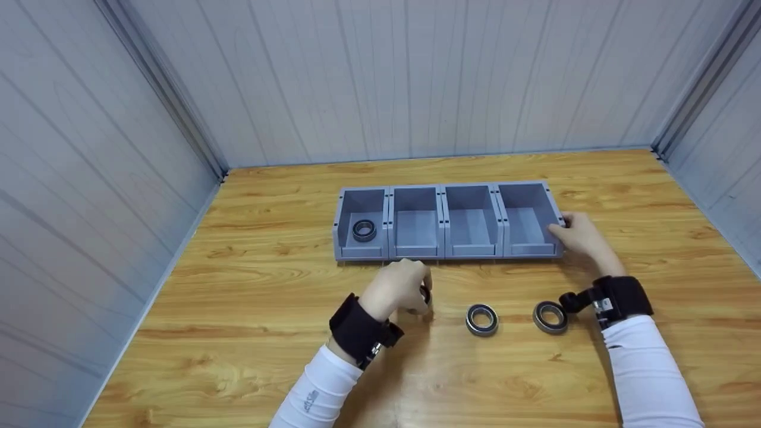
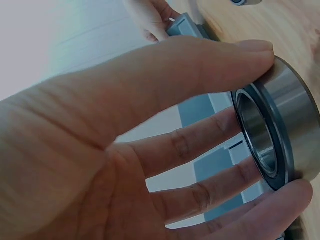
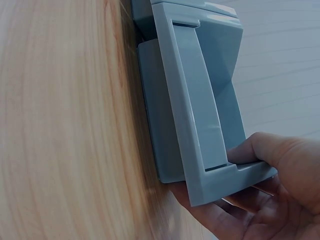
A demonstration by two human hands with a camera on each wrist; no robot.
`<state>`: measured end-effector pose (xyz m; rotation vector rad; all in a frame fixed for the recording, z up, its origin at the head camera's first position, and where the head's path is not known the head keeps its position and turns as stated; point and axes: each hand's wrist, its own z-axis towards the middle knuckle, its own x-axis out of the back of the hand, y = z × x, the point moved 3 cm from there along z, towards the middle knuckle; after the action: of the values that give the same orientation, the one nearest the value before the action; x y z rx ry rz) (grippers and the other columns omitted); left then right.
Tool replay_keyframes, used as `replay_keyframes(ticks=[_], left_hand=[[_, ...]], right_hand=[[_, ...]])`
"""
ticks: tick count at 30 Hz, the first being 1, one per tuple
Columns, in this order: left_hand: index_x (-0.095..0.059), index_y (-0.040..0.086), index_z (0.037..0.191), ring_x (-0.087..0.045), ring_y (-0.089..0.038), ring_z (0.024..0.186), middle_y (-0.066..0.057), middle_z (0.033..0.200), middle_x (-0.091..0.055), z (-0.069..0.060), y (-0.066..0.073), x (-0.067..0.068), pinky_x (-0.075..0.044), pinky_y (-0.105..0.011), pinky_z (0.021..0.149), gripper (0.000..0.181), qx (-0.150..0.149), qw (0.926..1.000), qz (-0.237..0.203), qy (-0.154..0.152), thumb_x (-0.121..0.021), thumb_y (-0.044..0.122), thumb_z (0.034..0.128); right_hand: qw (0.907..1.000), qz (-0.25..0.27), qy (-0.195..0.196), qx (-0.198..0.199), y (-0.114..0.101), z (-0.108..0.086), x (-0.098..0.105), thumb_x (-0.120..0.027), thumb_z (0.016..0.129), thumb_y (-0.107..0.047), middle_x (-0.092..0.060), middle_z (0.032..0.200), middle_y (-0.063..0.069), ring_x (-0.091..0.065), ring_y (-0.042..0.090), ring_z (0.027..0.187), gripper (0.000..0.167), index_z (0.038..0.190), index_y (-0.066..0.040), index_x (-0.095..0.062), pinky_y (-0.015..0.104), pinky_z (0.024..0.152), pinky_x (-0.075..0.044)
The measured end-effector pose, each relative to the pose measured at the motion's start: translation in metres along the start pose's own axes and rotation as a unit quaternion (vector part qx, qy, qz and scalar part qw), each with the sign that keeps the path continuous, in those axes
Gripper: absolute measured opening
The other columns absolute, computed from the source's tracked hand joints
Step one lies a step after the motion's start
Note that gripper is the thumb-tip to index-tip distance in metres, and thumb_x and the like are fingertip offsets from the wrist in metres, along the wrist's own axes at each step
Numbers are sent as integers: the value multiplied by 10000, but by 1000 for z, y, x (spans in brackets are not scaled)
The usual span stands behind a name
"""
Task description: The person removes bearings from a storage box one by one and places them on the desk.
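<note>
My left hand [image 1: 397, 286] pinches a ball bearing [image 2: 292, 117], a steel ring with a black seal, between thumb and fingers over the table in front of the bins. In the head view that hand hides most of the bearing. My right hand [image 1: 581, 239] grips the side wall of the rightmost grey bin [image 3: 192, 100], thumb inside and fingers outside. That bin ends a joined row. Inside the leftmost bin [image 1: 362, 252] lies another bearing [image 1: 364, 230]. Two more bearings lie flat on the table, one near the middle [image 1: 472, 326] and one by the right wrist [image 1: 540, 323].
Between the end bins stand two more grey bins, one left of centre [image 1: 415, 251] and one right of centre [image 1: 472, 251]. The wooden table [image 1: 255, 333] is bordered by white panel walls [image 1: 392, 83] at the back and sides.
</note>
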<state>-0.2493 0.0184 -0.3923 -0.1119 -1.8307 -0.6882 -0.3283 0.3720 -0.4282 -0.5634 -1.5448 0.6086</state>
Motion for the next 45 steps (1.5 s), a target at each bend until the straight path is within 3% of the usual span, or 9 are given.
replay_keyframes(ticks=[10, 18, 23, 32, 45], left_hand=[[-752, 70, 976, -573, -135, 750, -51, 968, -766, -2, -2, -9, -502, -232, 635, 288, -5, 9996, -255, -95, -814, 11, 701], [-746, 47, 954, -601, -156, 800, -71, 963, -756, -3, -5, -15, -529, -242, 688, 288, -98, 9992, -387, 20, -858, 33, 689], [-751, 47, 928, -614, -163, 820, -76, 967, -756, -2, -7, -18, -529, -239, 706, 267, -209, 9990, -395, 75, -860, 40, 684], [-763, 52, 900, -518, -116, 734, -81, 918, -745, 2, -10, -23, -463, -206, 642, 235, -230, 9989, -405, -112, -848, 24, 683], [-762, 75, 913, -549, -127, 755, -57, 928, -757, 2, -9, -25, -477, -221, 637, 242, -137, 9995, -240, -125, -844, 37, 689]], right_hand=[[9998, 53, -86, -149, 0, 0, 0, -496, 1013, -112, -679, 967, 208, -536, 25, 654, 447, 1342, 190, -518, 166, 597, -490], [9995, 87, -189, -231, 0, 1, 0, -490, 1012, -111, -623, 807, 29, -514, 34, 614, 443, 1329, 197, -516, 192, 552, -479], [9994, 155, -168, -244, -1, 1, 0, -496, 1012, -107, -635, 818, 30, -510, 25, 602, 447, 1347, 190, -510, 194, 549, -483], [9999, 134, -78, -72, -1, 0, -1, -500, 999, -87, -586, 722, -34, -511, 10, 560, 396, 1263, 206, -545, 187, 515, -472], [9994, 264, -126, -167, -2, 0, -1, -503, 999, -86, -589, 754, -37, -509, 6, 578, 422, 1309, 200, -523, 184, 531, -487]])
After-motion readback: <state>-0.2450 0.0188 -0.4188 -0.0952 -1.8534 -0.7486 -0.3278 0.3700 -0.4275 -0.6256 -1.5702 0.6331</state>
